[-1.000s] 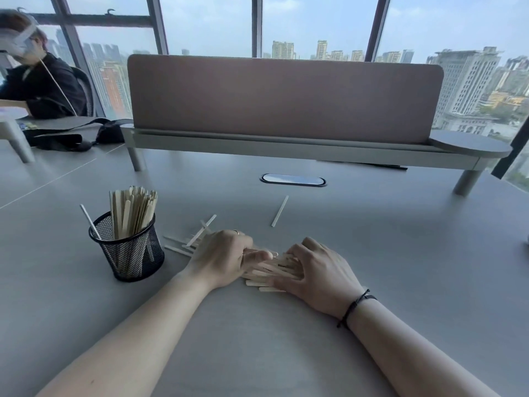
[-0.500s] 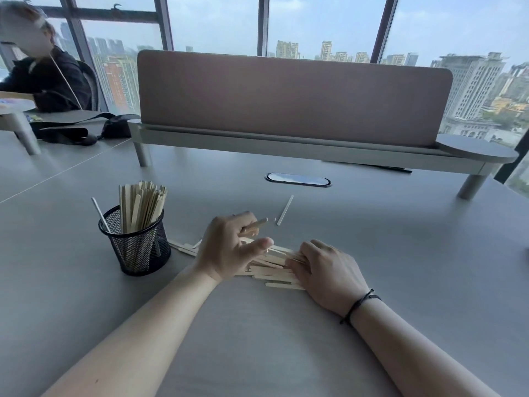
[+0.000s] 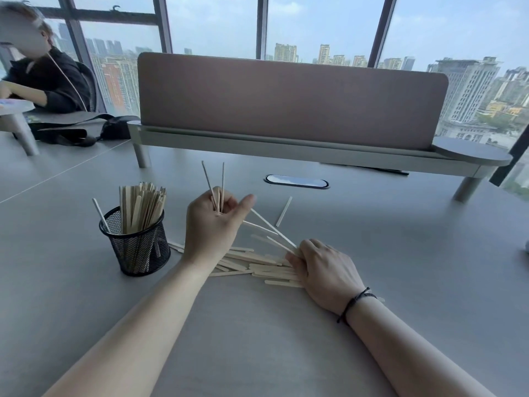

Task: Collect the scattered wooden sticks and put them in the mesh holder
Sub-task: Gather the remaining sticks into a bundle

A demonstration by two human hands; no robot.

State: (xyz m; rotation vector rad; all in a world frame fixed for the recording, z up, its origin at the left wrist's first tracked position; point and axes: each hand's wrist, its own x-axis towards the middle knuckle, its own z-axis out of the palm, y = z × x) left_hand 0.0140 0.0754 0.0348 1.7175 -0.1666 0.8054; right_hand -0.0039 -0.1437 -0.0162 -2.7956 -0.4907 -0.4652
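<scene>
Grey desk, head view: your left hand has lifted since half a second ago, now pinching several sticks upright, right of the mesh holder. Your right hand stays curled on the stick pile, farther right.

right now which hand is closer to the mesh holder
Left. The left hand, gripping a few sticks, is raised just right of the mesh holder; the right hand rests on the stick pile farther right.
</scene>
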